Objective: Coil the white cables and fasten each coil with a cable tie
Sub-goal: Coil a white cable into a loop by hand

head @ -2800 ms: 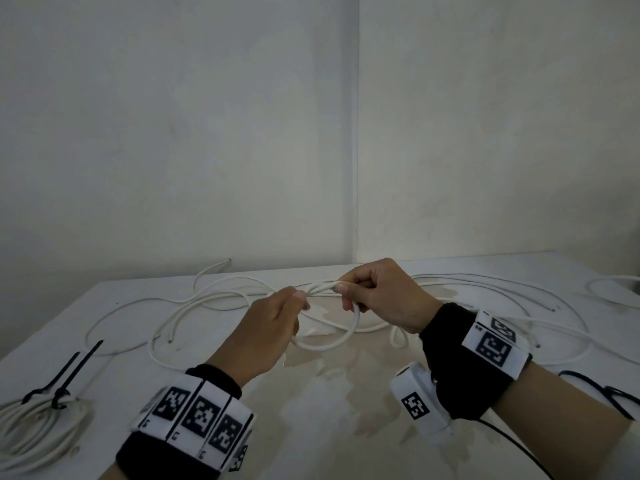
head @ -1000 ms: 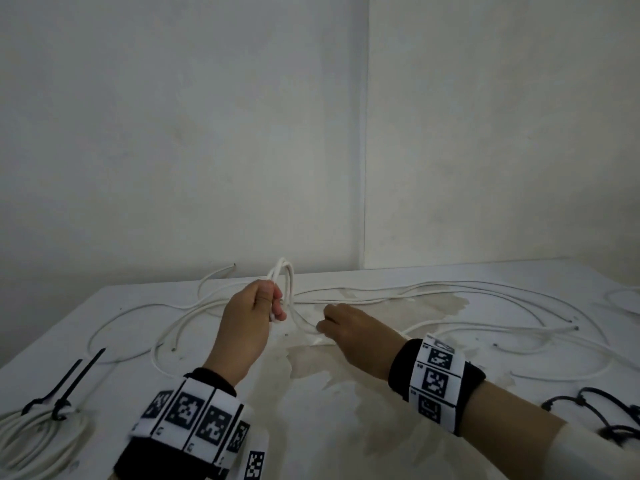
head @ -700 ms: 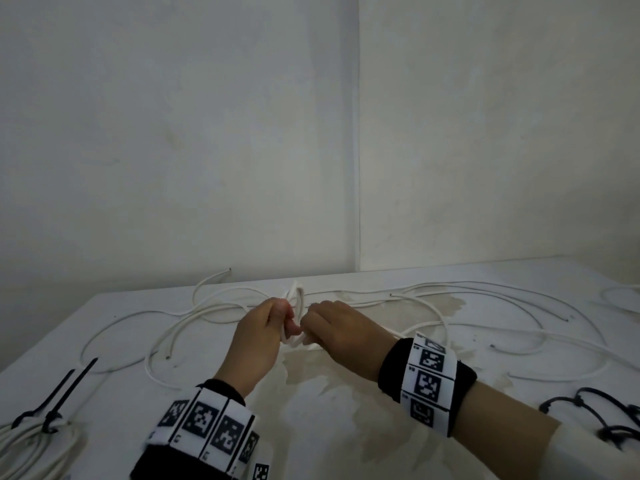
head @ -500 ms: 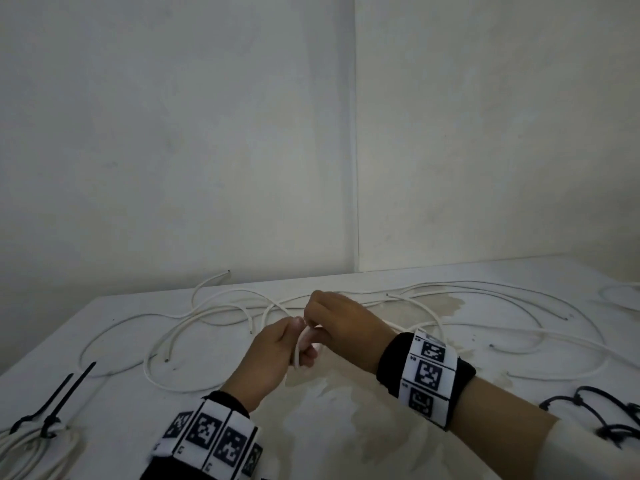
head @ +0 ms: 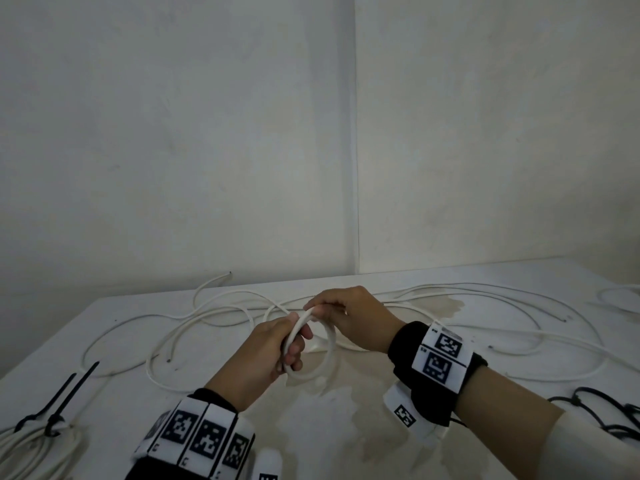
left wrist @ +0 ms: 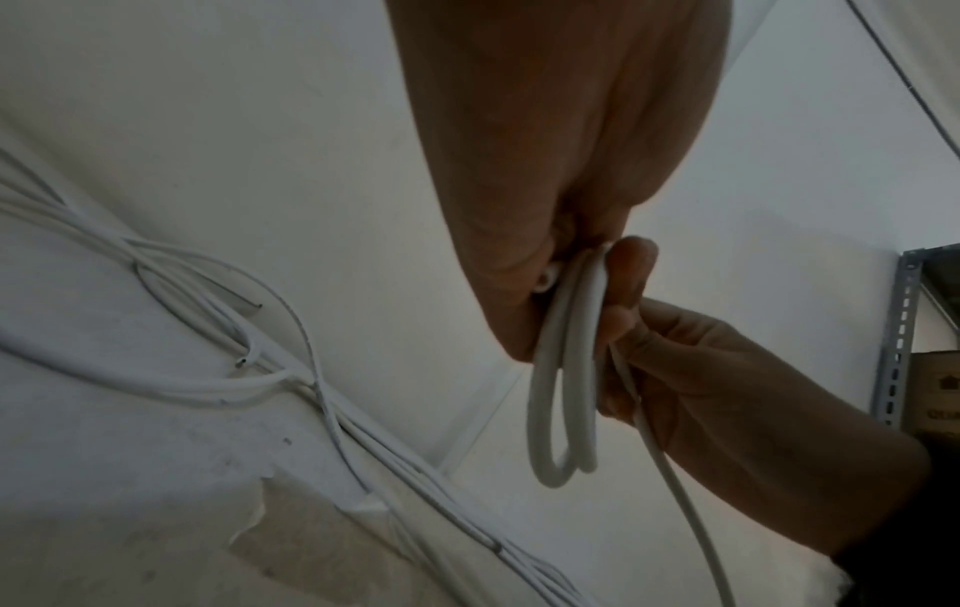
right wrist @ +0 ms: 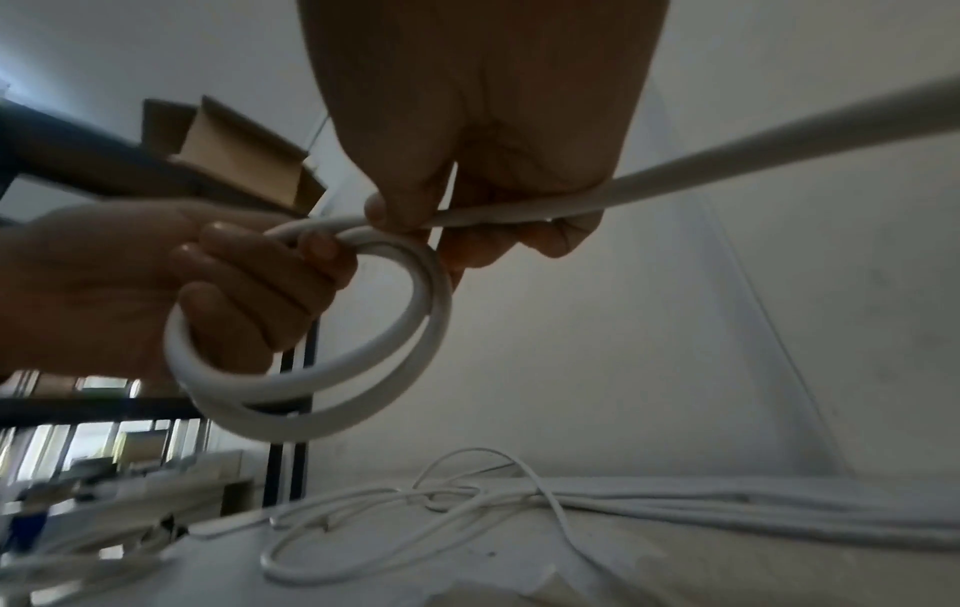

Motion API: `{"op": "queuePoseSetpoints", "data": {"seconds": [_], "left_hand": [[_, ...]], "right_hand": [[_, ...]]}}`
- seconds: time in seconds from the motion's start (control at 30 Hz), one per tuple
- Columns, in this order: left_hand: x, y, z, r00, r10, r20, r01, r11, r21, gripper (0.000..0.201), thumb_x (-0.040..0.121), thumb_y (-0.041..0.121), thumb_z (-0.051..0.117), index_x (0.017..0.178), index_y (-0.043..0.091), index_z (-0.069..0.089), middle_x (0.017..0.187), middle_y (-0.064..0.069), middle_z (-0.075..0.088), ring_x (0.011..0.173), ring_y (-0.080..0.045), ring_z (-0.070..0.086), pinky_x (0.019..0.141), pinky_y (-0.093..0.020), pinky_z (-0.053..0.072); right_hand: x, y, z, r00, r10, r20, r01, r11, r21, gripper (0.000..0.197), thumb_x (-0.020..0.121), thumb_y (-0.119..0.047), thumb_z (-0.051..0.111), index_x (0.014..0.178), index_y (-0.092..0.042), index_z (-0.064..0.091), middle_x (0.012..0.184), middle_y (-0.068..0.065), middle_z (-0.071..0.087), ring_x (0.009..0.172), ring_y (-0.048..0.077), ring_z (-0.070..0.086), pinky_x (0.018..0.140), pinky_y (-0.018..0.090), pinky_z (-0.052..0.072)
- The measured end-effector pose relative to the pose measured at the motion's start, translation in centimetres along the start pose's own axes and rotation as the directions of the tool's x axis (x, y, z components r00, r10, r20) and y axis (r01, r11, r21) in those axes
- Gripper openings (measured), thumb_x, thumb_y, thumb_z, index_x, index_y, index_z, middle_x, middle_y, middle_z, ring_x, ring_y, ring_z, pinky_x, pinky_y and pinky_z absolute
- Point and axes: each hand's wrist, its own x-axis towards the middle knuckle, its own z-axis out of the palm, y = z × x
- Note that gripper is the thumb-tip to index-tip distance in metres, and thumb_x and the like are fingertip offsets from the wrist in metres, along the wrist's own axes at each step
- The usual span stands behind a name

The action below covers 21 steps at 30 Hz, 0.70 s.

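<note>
A small coil of white cable (head: pixel 320 355) (left wrist: pixel 563 394) (right wrist: pixel 395 341), two loops wide, hangs above the table's middle. My left hand (head: pixel 277 344) (right wrist: pixel 218 279) grips the coil's left side with curled fingers. My right hand (head: pixel 341 315) (left wrist: pixel 628 324) pinches the running cable (right wrist: pixel 675 185) at the coil's top, right next to the left thumb. That cable trails off to the right. More loose white cables (head: pixel 221 311) sprawl over the far half of the table. A finished coil (head: pixel 31 448) with black cable ties (head: pixel 59 407) lies at the near left corner.
The white table (head: pixel 329 438) has a stained, peeling patch near its middle. Black cable ties (head: pixel 602 410) lie by the right edge. Walls meet in a corner just behind the table. A metal shelf upright (left wrist: pixel 896 341) shows in the left wrist view.
Over the last second the hands met and drew back toward me, laying another loop into the coil. The right hand has moved to the coil's top; the left has kept its hold.
</note>
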Motion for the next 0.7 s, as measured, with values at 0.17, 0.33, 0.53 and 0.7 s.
{"op": "queuePoseSetpoints", "data": {"seconds": [0.17,0.33,0.53,0.7], "left_hand": [[-0.2,0.1,-0.1,1.0,0.027,0.005,-0.027,1.0,-0.006,0.042,0.101,0.023,0.03,0.076,0.003,0.056,0.045,0.003,0.04,0.041,-0.008,0.035,0.058,-0.028,0.038],[-0.3,0.2,0.2,0.995,0.086,-0.055,-0.081,0.992,0.093,0.051,0.1,0.037,0.024,0.081,0.006,0.06,0.049,0.005,0.042,0.045,-0.007,0.039,0.063,-0.027,0.04],[-0.4,0.4,0.3,0.989,0.127,-0.079,-0.12,0.989,0.09,0.035,0.099,0.027,0.035,0.075,0.008,0.052,0.045,0.01,0.034,0.041,-0.004,0.032,0.058,-0.025,0.035],[0.0,0.5,-0.1,0.969,0.145,-0.199,-0.176,0.973,-0.148,0.036,0.099,0.025,0.034,0.072,0.008,0.05,0.043,0.01,0.033,0.038,-0.004,0.031,0.056,-0.026,0.032]], "right_hand": [[0.1,-0.8,-0.2,0.996,0.077,0.05,-0.08,0.995,0.057,0.02,0.094,-0.017,0.05,0.077,-0.021,0.059,0.061,-0.009,0.054,0.053,0.002,0.045,0.057,0.017,0.037],[0.5,-1.4,-0.5,0.997,0.073,0.012,-0.073,0.997,0.005,0.018,0.093,-0.016,0.052,0.077,-0.018,0.06,0.057,-0.009,0.051,0.059,0.014,0.045,0.059,0.024,0.036],[0.2,-1.9,-0.8,0.994,0.106,0.039,-0.11,0.989,0.102,0.031,0.096,-0.021,0.046,0.068,-0.02,0.06,0.06,-0.005,0.055,0.052,0.004,0.042,0.057,0.017,0.036],[-0.2,-1.5,-1.5,0.987,0.155,0.051,-0.161,0.972,0.17,0.039,0.1,-0.02,0.037,0.072,0.004,0.05,0.061,-0.002,0.037,0.044,0.0,0.033,0.049,0.011,0.028]]}}
